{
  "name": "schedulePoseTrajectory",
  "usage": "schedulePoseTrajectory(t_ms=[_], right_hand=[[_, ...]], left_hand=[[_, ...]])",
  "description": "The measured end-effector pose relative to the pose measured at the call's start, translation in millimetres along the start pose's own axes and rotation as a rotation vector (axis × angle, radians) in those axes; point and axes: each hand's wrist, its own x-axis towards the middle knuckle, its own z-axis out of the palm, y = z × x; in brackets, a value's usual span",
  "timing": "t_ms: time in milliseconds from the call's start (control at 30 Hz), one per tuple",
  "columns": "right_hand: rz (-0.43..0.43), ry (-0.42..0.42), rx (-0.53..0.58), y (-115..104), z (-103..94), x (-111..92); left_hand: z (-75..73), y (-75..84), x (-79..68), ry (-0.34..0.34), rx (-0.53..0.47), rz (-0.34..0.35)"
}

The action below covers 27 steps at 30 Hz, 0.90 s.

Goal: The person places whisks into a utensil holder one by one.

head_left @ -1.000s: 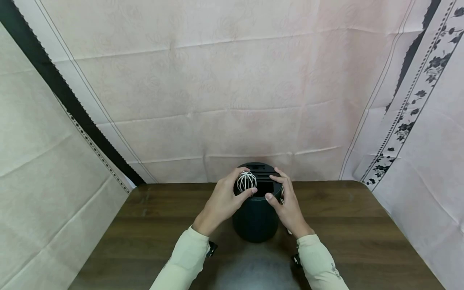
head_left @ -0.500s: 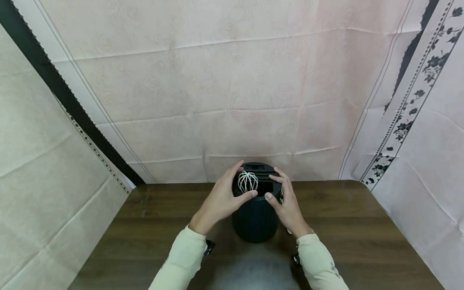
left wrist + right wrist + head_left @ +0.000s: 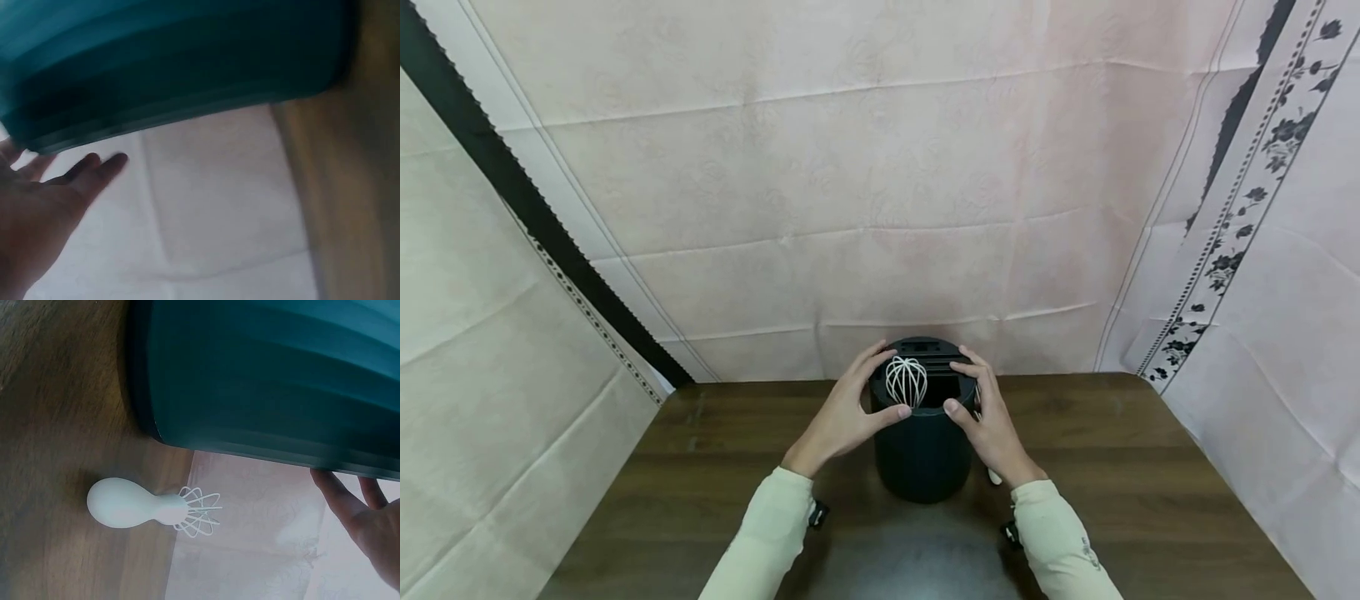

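A dark green utensil holder (image 3: 922, 458) with a slotted black top stands on the table, seen in all three views. A white whisk (image 3: 906, 382) is in its left part, wire head up, handle hidden inside. My left hand (image 3: 842, 417) is at the holder's left side, fingers spread and apart from the whisk, thumb close to the front rim. On the other side my right hand (image 3: 988, 417) grips the rim, thumb in front and fingers over the top edge. Just right of the holder, a second white whisk (image 3: 128, 503) stands on its bulbous handle, partly behind my right hand in the head view.
The brown wooden table (image 3: 700, 500) ends at a back edge just behind the holder. A pale cloth (image 3: 880, 167) hangs behind it, and further cloth hangs on both sides.
My left hand has let go of the whisk in the holder and drawn off to the left, its fingers spreading. The right hand has stayed at the rim.
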Motion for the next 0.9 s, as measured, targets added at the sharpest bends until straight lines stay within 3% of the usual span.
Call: schedulePoseTrajectory(t_ms=[133,333,567,800,900], right_hand=[[-0.001,-0.009,0.016,0,4.6,0],[0.002,-0.020,0.067,-5,11.6,-3],[0.006,-0.051,0.096,-12,18.0,-1],[0.091,-0.111,0.022,-21,3.7,0],[0.162,-0.137,0.045,-25,-5.8,3]], left_hand=[[6.6,-7.0,-7.0,0.030,-0.049,0.014],[4.9,-8.6,-15.2,0.075,-0.089,0.011],[4.1,-7.7,-22.6,0.117,-0.049,0.021],[11.6,-5.0,-23.4,0.125,-0.039,-0.021],[12.4,-5.4,-23.2,0.124,-0.055,-0.038]])
